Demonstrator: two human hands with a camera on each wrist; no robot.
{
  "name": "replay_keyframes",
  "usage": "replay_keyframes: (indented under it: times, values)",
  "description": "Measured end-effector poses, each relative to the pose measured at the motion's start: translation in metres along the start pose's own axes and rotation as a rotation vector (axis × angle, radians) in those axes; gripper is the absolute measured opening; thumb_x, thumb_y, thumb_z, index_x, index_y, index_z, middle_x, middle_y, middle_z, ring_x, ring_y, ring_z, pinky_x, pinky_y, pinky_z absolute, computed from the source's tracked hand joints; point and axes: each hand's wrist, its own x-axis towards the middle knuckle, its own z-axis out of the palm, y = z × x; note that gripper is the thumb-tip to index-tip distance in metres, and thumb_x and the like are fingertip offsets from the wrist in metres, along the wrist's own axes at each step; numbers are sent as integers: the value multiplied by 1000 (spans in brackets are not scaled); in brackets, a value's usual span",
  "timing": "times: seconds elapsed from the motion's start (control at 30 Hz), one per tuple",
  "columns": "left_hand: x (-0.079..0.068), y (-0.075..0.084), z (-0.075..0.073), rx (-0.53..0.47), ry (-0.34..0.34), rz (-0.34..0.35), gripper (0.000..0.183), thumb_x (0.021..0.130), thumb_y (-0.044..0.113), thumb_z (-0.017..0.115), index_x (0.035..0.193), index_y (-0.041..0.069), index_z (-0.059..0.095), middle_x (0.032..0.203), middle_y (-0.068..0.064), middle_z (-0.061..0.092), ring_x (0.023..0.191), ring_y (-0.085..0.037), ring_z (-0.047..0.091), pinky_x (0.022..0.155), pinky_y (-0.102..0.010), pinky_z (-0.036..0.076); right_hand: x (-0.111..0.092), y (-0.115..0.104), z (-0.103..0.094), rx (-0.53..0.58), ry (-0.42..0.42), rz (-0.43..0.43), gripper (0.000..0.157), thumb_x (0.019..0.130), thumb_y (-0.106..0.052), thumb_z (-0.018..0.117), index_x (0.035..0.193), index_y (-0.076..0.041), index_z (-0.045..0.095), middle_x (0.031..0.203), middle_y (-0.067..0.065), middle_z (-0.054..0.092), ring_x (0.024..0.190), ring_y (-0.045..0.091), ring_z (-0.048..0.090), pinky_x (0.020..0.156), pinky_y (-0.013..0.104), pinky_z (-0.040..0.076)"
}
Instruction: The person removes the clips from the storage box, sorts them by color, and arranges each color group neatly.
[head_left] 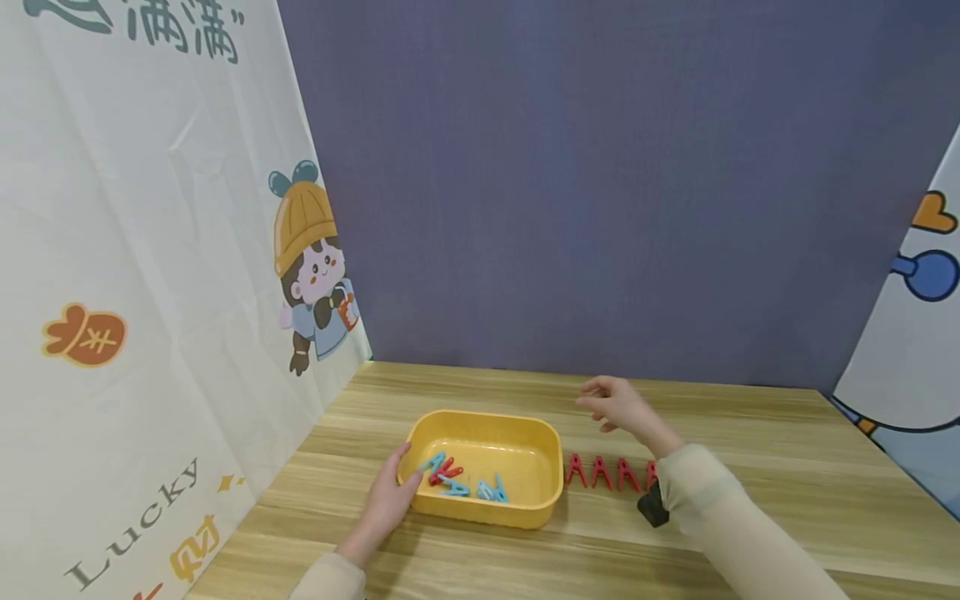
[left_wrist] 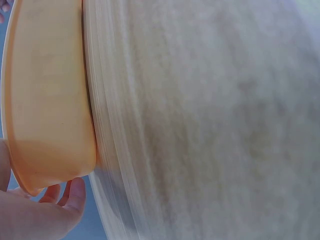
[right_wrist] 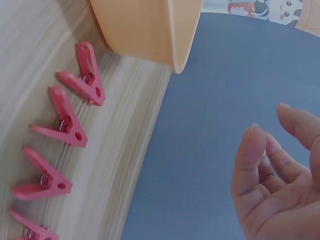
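A yellow plastic basin (head_left: 517,517) stands on the wooden table, with several blue clothespins (head_left: 454,487) and red clothespins (head_left: 441,472) lying along its near left side. My left hand (head_left: 392,493) grips the basin's left end. In the left wrist view its thumb is at the rim and its fingers (left_wrist: 75,195) are against the outer wall. To the right of the basin, several red clothespins (head_left: 600,472) stand in a row. Raised beyond that row, my right hand (head_left: 618,404) has loosely bent fingers, thumb and fingertips apart, and nothing between them (right_wrist: 280,175).
A dark blue-grey panel (head_left: 570,200) rises at the table's back edge. White printed sheets with cartoon figures flank it, one on the left (head_left: 150,250) and one on the right (head_left: 900,350). Below the right sleeve shows a small black object (head_left: 652,505).
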Motion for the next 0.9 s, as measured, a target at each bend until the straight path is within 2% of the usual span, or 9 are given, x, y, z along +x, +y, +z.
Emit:
replay_keyframes:
  times: [0.33,0.53,0.73,0.9]
  values:
    - [0,-1,0,9,6,12,49,88,5,54,133,-8,38,134,-31,37,124,-46,32,102,-56,25,4,-3,9,22,2,-15,39,87,-19,63,116,5,53,93,18,59,72,22,55,56,33,54]
    - [1,-1,0,1,4,-13,50,89,7,54,134,-5,38,136,-29,36,125,-45,31,102,-56,24,6,-7,15,26,0,-15,37,88,-16,62,117,5,53,89,13,59,74,25,56,56,33,54]
    - [1,-2,0,-2,1,-7,49,89,7,54,134,-6,38,136,-29,36,125,-46,30,102,-56,25,7,-11,23,37,-15,-32,38,88,-15,62,118,6,53,90,15,60,70,22,56,54,33,53]
    - [0,-2,-1,-8,3,2,50,89,6,54,134,-7,38,136,-31,35,125,-46,30,102,-57,24,9,-15,30,41,-20,-34,36,87,-15,63,116,5,54,90,14,60,72,26,56,54,33,53]
